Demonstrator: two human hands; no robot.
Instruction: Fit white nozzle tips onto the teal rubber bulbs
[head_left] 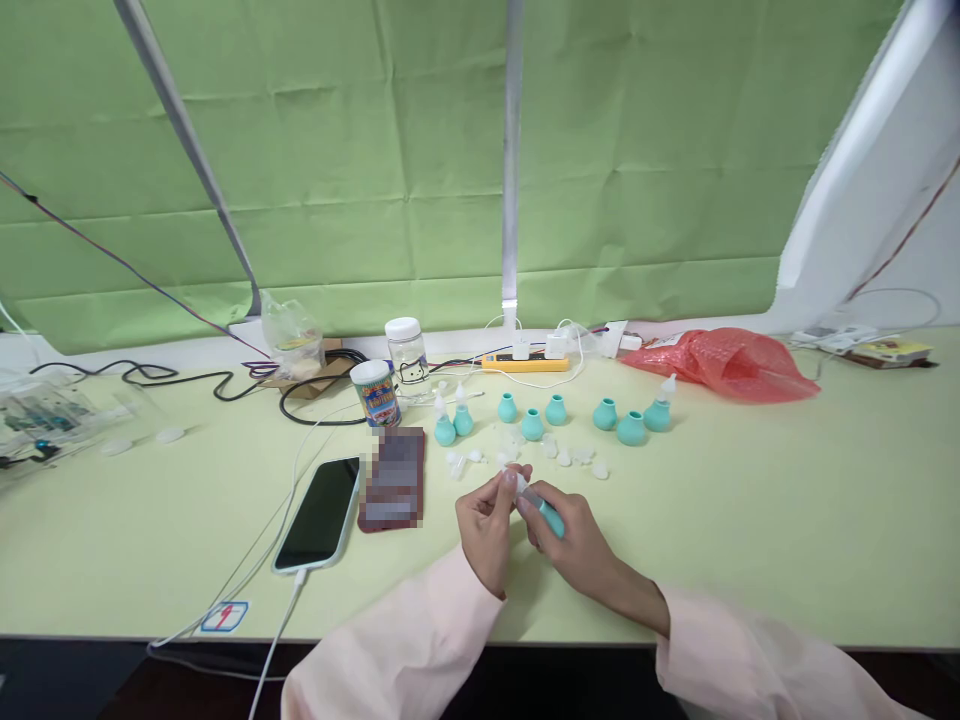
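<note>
My right hand (571, 535) is closed round a small teal rubber bulb (550, 515) above the table's front middle. My left hand (486, 520) pinches the clear tip (520, 484) at the bulb's end with thumb and fingers. Just beyond my hands lie several loose clear tips (570, 455). Behind those stand several teal bulbs (532, 424), three of them fitted with clear tips (444, 428).
A phone (321, 512) on a white cable and a dark red wallet (393, 480) lie to the left. A printed can (375, 393), a clear jar (406, 350), a yellow power strip (525, 362) and a red plastic bag (724, 362) sit toward the back.
</note>
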